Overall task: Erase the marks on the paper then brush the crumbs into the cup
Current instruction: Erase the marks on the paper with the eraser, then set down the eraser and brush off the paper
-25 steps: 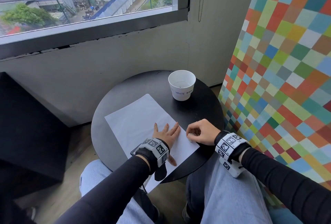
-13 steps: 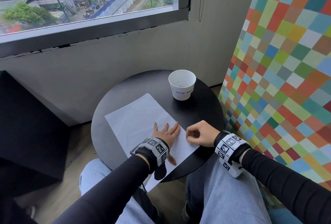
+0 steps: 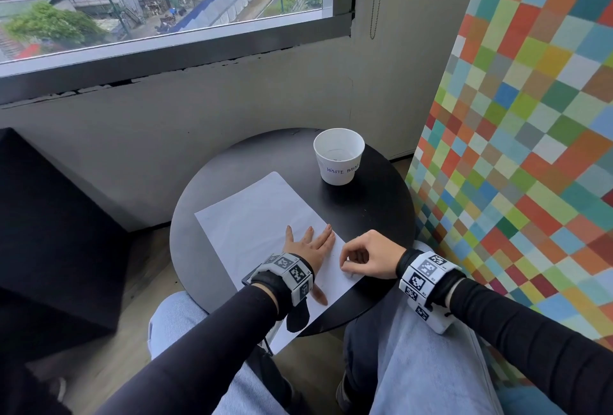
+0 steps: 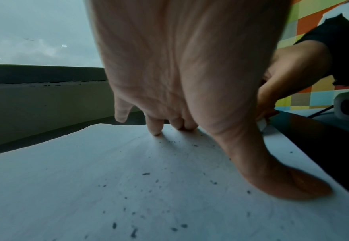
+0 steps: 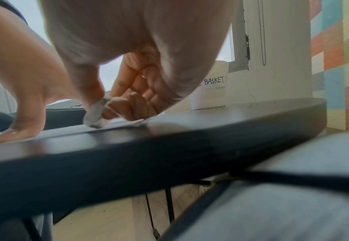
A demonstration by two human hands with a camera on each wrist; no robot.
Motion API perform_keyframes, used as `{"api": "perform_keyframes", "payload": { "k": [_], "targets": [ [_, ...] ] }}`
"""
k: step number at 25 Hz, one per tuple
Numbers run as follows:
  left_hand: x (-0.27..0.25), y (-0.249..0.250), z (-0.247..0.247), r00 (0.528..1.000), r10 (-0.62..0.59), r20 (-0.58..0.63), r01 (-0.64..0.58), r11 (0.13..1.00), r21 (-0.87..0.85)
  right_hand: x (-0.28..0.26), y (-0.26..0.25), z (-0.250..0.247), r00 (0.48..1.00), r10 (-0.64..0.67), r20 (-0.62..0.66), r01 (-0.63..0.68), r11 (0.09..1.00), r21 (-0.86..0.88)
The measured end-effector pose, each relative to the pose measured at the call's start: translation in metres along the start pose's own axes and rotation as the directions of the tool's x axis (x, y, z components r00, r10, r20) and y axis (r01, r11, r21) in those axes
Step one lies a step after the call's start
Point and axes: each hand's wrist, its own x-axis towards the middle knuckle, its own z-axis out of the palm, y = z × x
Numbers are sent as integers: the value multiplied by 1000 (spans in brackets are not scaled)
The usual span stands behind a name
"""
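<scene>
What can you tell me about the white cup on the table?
The cup is white, looks like paper, and stands upright near the far edge of the round black table. It is wider at the rim than at the base. Handwritten words on its side read "WASTE BASKET". A few dark specks lie at the bottom. Neither hand touches it, and it stands clear of the paper.

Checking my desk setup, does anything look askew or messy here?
The paper lies diagonally, its near corner hanging off the round table toward the lap. Dark eraser crumbs are scattered over it beside the left hand.
</scene>
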Motion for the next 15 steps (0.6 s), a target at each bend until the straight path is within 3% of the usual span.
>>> {"api": "perform_keyframes", "payload": {
  "k": [2,9,12,15],
  "targets": [
    [0,0,-1,1000,5,-5,-5,1000,-4,1,2,-1,998,20,-64,-19,1000,16],
    [-6,-7,6,998,10,-55,-16,993,-113,0,2,2,996,40,-83,-40,999,-1],
    [-19,-26,17,984,-109,-140,61,949,-309,-1,4,1,982,105,-154,-92,992,87],
    [-40,-61,29,939,-306,-159,224,891,-396,3,13,-8,915,242,-321,-220,970,105]
  ]
}}
